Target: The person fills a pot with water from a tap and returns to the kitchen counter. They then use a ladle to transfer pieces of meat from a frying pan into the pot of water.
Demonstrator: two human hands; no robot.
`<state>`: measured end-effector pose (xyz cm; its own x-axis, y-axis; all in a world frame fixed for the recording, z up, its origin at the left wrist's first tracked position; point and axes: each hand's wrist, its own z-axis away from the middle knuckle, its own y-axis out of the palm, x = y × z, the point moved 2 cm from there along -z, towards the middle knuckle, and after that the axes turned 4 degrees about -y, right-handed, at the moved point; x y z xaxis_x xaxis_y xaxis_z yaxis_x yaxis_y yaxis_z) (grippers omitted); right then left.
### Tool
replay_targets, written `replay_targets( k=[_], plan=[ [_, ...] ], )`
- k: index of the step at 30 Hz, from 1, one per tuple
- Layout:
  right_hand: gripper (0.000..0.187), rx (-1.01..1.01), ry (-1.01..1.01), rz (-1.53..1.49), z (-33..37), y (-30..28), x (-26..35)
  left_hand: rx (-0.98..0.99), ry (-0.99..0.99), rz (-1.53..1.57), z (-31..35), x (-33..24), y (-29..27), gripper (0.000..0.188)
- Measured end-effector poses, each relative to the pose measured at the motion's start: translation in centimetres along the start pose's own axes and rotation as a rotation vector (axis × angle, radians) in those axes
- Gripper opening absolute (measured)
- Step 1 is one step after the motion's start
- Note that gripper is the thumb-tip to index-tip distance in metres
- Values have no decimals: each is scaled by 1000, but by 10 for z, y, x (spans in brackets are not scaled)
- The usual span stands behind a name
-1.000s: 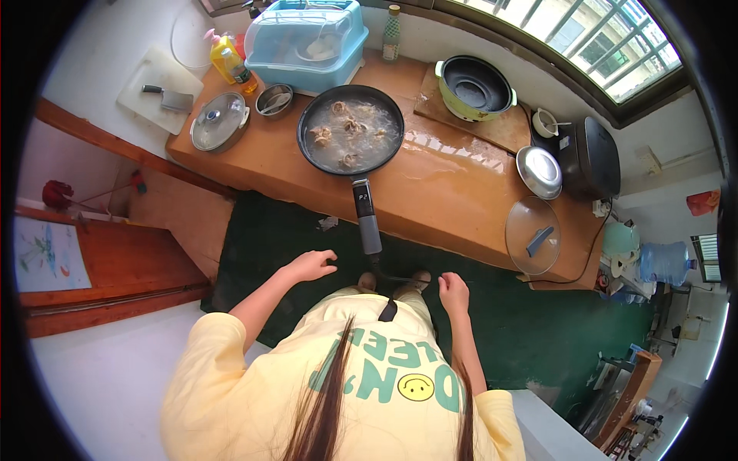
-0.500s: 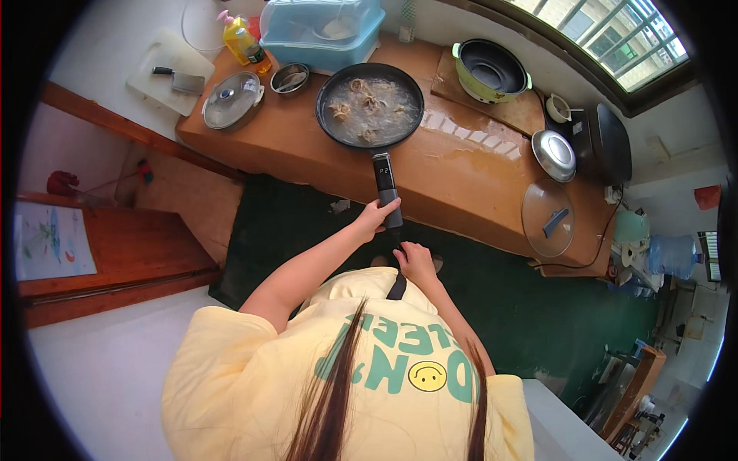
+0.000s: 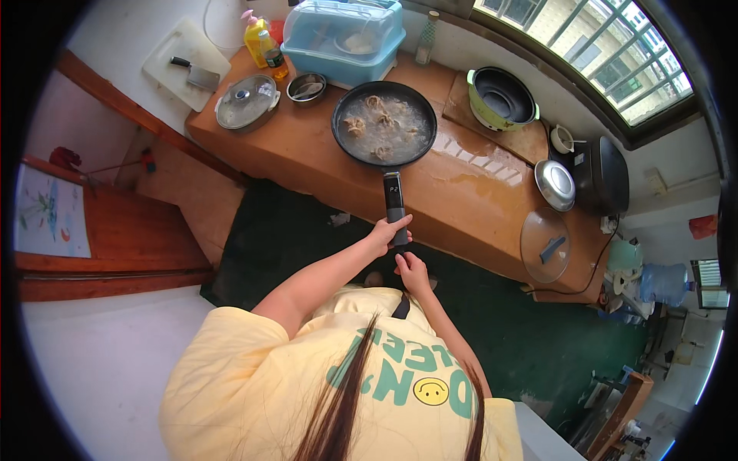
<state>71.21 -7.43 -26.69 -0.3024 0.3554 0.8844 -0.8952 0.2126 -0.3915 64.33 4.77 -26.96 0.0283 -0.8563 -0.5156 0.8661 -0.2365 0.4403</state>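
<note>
My left hand [image 3: 390,234] is wrapped round the lower part of the dark handle [image 3: 394,196] of a black frying pan [image 3: 419,157]. A small lit display sits near the handle's top. Pale, cloudy liquid fills the pan, with several brownish pieces of food [image 3: 386,120] in it. Whether the pan rests on the counter or is held just above it, I cannot tell. Just below the handle's end is my right hand [image 3: 413,273], its thumb and fingers pinched together. What lies between those fingers is too small to make out.
Behind the pan stands a blue lidded dish box [image 3: 344,61]. Left of it are a lidded pot [image 3: 246,104], a steel bowl [image 3: 307,88] and a cleaver [image 3: 202,77] by a white board. To the right sit a green pot [image 3: 501,100], a steel lid [image 3: 555,184] and a glass lid [image 3: 544,246].
The whole view has shifted, so the counter and pan appear slightly lower. Both hands keep nearly the same place at the handle, the right close below its end.
</note>
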Motion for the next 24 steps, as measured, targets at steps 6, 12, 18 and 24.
replay_targets(
  k=[6,12,18,24],
  plan=[
    [24,68,84,-122,-7,4,-12,15,17,9,0,1,2,38],
    [25,41,29,-5,-6,4,-13,-1,37,22,4,0,2,38],
    [30,-26,-101,326,1,2,-10,-9,61,21,0,2,3,35],
    [33,-10,-141,392,4,-1,3,-71,81,-1,-5,5,4,32]
  ],
)
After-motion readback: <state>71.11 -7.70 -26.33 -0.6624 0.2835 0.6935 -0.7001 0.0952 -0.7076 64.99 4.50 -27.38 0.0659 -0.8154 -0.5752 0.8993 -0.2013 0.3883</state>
